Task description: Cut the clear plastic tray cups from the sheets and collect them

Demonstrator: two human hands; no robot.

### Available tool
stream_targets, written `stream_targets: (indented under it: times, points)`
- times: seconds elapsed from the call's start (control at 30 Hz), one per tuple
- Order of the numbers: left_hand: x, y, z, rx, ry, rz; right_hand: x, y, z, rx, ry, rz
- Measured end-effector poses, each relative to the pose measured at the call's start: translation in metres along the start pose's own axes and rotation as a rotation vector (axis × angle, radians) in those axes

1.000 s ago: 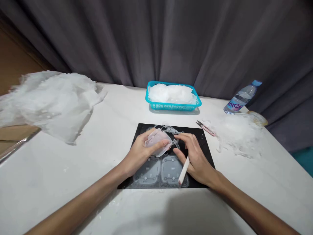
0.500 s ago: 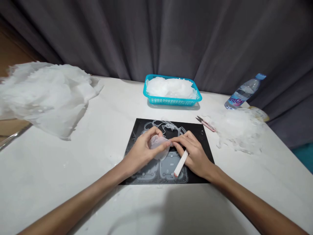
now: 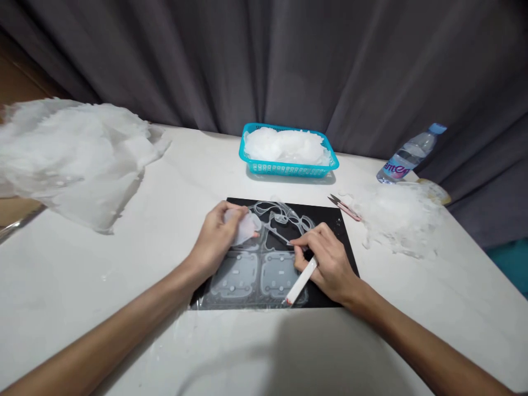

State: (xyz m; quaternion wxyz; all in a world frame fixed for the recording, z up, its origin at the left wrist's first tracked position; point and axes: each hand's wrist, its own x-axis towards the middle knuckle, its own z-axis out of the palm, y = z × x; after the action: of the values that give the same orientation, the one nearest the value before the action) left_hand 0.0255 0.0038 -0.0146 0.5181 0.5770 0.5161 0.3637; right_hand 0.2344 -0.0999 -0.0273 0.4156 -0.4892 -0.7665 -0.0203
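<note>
My left hand [image 3: 218, 234] is closed around a thin translucent white rubbery piece [image 3: 246, 226], partly hidden by the fingers. Thumb and forefinger of my right hand [image 3: 324, 258] pinch the end of a narrow translucent strip [image 3: 278, 236]. A white flat stick [image 3: 302, 281] with a reddish tip is tucked in the same hand, pointing toward me. Beneath both hands lies a black board [image 3: 330, 300]. On it rests a clear moulded sheet [image 3: 236, 275] with rounded square shapes. Loose curled trimmings [image 3: 303, 220] lie at the board's far side.
Behind the board stands a blue basket [image 3: 289, 169] full of white translucent pieces. Pink-handled snips [image 3: 350, 213] lie beside a heap of scraps [image 3: 404, 220] at right. A water bottle [image 3: 408, 157] stands behind. A large white translucent pile [image 3: 82, 154] covers the table's left.
My hands have moved apart. The left went left with the rubbery piece, while the right now pinches a strip away from it. The moulded sheet sits slightly further left.
</note>
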Motion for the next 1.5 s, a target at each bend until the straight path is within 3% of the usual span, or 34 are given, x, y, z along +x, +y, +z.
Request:
stream_targets:
  times: [0.07, 0.17, 0.23, 0.37, 0.5, 0.63, 0.87, 1.2, 1.37, 1.5]
  points:
    - [0.001, 0.004, -0.004, -0.027, -0.075, 0.048, -0.002, 0.005, -0.001, 0.003, 0.033, 0.106]
    - [-0.005, 0.012, -0.007, -0.007, -0.326, 0.203, -0.001, 0.013, -0.002, -0.032, 0.022, 0.309]
    - [-0.009, 0.016, -0.007, -0.021, -0.387, 0.251, 0.0, 0.014, -0.002, -0.043, 0.024, 0.358]
    - [-0.013, 0.016, -0.007, -0.066, -0.433, 0.26, 0.002, 0.004, -0.005, -0.014, 0.075, 0.258]
    - [-0.018, 0.016, -0.004, -0.13, -0.494, 0.265, 0.002, -0.006, -0.006, 0.109, -0.034, 0.099]
    - [-0.024, 0.019, -0.002, -0.155, -0.568, 0.231, 0.002, -0.007, -0.003, 0.199, -0.004, 0.085]
    - [-0.026, 0.024, -0.007, -0.154, -0.6, 0.251, 0.0, -0.008, -0.006, 0.119, 0.112, -0.058]
    - [-0.025, 0.025, -0.009, -0.065, -0.572, 0.281, 0.0, -0.006, -0.008, 0.083, 0.1, -0.1]
    - [-0.024, 0.021, -0.015, 0.098, -0.592, 0.324, 0.007, -0.005, -0.009, 0.133, -0.01, 0.018]
    - [-0.017, 0.013, -0.039, 0.43, -0.629, 0.482, 0.032, 0.017, -0.014, 0.164, 0.176, 0.306]
